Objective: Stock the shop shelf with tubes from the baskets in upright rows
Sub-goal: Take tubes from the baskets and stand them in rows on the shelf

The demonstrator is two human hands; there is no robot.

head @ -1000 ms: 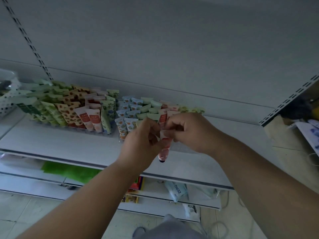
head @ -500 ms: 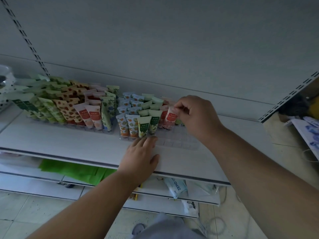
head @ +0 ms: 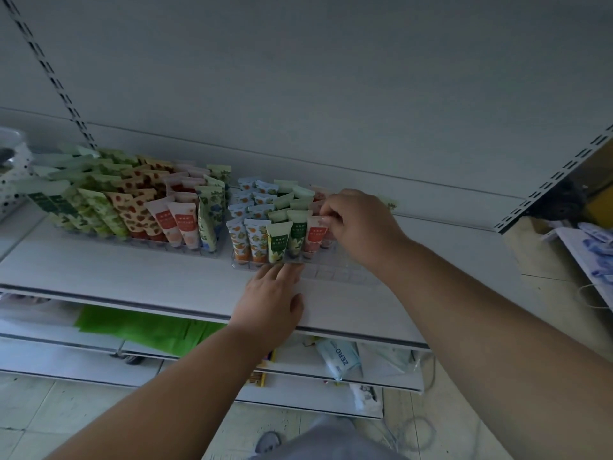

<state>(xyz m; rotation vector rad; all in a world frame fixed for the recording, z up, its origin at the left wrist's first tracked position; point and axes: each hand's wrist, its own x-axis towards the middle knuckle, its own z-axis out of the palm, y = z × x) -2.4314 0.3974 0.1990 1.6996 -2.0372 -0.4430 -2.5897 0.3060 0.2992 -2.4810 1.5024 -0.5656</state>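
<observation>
Rows of small patterned tubes [head: 258, 227] stand upright in a clear plastic organiser tray [head: 335, 277] on the white shelf [head: 132, 273]. My right hand [head: 358, 224] pinches the top of a pink tube [head: 314, 235] at the right end of the tray's front row. My left hand [head: 270, 300] lies flat on the shelf, its straight fingertips touching the tray's front edge. A second, fuller block of tubes [head: 132, 207] stands to the left.
A white perforated basket [head: 10, 180] sits at the far left of the shelf. Lower shelves hold green sheets [head: 146, 330] and a packet marked ZERO [head: 338, 356]. Clutter lies beyond the shelf's right end [head: 580, 227]. The tray's right cells hold nothing.
A second ago both hands held the pink tube in front of the shelf. The right hand carried it into the front row, and the left hand dropped flat onto the shelf.
</observation>
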